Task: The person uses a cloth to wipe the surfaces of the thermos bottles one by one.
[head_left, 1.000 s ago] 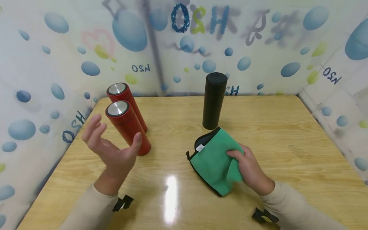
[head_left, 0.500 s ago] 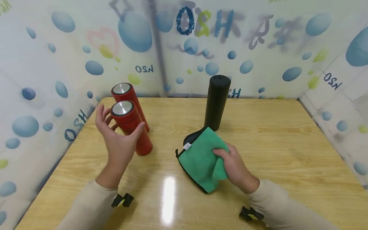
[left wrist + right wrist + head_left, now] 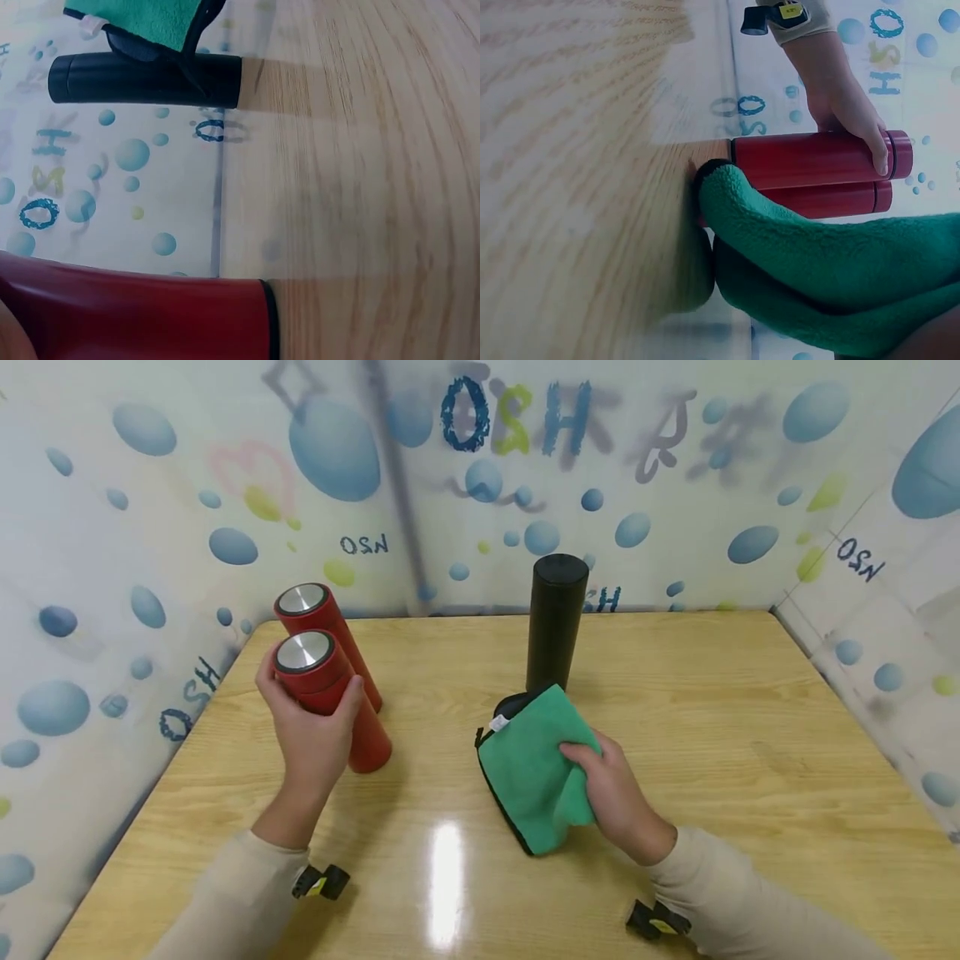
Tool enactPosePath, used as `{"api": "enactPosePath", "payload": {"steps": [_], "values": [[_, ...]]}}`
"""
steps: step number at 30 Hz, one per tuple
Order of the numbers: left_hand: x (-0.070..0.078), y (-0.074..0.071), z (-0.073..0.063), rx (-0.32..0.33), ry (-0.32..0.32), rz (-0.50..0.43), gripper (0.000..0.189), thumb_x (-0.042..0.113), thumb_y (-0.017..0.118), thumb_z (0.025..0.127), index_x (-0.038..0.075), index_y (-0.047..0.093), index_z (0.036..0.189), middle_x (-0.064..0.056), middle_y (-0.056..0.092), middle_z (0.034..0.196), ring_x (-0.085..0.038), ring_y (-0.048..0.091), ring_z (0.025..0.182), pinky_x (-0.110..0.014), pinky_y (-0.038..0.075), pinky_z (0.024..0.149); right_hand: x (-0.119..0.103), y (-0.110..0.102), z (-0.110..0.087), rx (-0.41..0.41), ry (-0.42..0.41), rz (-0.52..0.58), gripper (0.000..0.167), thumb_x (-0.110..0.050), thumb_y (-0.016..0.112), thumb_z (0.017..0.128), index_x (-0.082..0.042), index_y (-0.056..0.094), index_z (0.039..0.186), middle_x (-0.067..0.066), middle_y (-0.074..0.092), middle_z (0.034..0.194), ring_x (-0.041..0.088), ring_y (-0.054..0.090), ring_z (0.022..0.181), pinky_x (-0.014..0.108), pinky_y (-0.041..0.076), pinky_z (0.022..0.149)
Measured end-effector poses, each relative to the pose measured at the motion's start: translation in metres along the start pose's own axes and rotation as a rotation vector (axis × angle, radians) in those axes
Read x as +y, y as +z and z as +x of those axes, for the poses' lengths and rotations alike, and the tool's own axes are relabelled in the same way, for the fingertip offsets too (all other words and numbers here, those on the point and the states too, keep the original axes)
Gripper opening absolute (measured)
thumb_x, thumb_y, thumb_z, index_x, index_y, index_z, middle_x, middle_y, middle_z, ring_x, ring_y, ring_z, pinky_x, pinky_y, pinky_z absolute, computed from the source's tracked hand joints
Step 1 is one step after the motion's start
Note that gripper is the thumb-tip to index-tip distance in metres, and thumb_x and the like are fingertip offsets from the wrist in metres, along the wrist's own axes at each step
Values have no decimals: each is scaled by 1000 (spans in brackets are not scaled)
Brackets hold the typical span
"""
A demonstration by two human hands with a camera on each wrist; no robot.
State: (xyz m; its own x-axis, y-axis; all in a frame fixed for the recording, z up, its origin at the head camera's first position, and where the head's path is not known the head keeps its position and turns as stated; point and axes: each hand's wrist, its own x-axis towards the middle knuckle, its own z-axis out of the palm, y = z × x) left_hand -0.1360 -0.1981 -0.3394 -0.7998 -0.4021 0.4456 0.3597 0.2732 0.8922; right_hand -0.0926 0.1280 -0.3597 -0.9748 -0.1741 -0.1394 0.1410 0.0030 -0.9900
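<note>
Two red flasks with silver-topped lids stand at the left of the table. My left hand (image 3: 311, 739) is curled round the upper part of the nearer red flask (image 3: 371, 739), thumb on its right side; most of its fingers are hidden behind it. The farther red flask (image 3: 303, 599) stands just behind. A green cloth (image 3: 525, 768) with a black edge and a small white tag hangs from my right hand (image 3: 618, 793), which pinches it, thumb on top. Beyond the cloth stands a black flask (image 3: 557, 618), its base partly covered by the cloth in the head view.
The wooden table (image 3: 750, 760) runs back to a wall (image 3: 480, 527) patterned with blue dots and letters. A small black device sits at each wrist, the left one (image 3: 321, 882) and the right one (image 3: 658, 920).
The left hand, first open beside the nearer red flask, has closed round its upper part. The right hand has carried the green cloth a little to the left.
</note>
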Motion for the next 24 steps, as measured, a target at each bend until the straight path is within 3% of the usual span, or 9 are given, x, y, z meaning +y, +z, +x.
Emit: {"api": "enactPosePath", "payload": {"steps": [7,11,17,21,24], "values": [[6,6,-15,-22,30,-48,82,4,76,82,21,28,147,5,50,136,-18,49,126,-30,48,98,1,-1,1,40,-14,4,37,-15,46,101,-1,55,135,12,61,117,14,61,99,26,52,89],[12,14,-28,-61,95,-100,85,-3,76,78,17,31,147,-1,51,134,-23,51,123,-27,50,95,2,3,1,54,-25,1,37,-14,46,101,-1,55,134,13,61,118,13,62,99,25,52,90],[17,38,-47,-215,176,-138,88,-7,78,74,14,32,146,-3,53,133,-26,53,122,-28,52,95,4,7,0,76,-39,-22,36,-13,47,101,-1,56,133,15,61,118,11,62,97,24,52,88],[20,57,-58,-315,176,-127,89,-2,80,75,14,30,147,-2,52,135,-23,52,126,-29,54,97,6,7,-2,79,-62,-34,34,-13,47,101,0,57,131,13,61,115,11,63,96,23,52,88],[21,70,-64,-355,172,-123,89,1,81,75,12,29,147,-4,52,137,-21,51,127,-32,55,96,7,7,-3,75,-86,-46,32,-13,47,101,1,57,128,14,62,113,12,63,96,24,52,88]]}}
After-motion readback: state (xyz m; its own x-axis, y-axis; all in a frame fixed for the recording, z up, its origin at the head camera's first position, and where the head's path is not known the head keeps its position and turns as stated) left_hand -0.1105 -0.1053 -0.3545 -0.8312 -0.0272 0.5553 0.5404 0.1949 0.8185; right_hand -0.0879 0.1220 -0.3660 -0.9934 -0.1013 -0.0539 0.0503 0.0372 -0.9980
